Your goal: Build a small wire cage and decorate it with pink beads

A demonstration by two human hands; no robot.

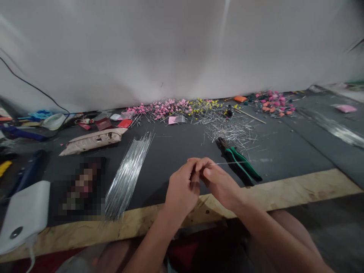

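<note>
My left hand (182, 187) and my right hand (220, 184) meet fingertip to fingertip above the front of the dark tabletop. A thin straight metal wire (227, 163) is pinched in my right hand and sticks out to the right. My left hand's fingers are closed; whatever they grip is hidden by both hands. Just right of them lie green-handled pliers (244, 165), passing under the wire's line. To the left rests a bundle of long silvery wires (127, 172). Behind the pliers is a loose pile of short cut wires (231, 131).
Pink flowers on wire stems (167, 108), yellow ones (203, 105) and a pink-orange cluster (273, 102) line the wall. A beige pouch (93, 141), a white power bank (27, 216) and a blurred-out dark item (82, 187) lie left. A wooden strip (307, 188) edges the front.
</note>
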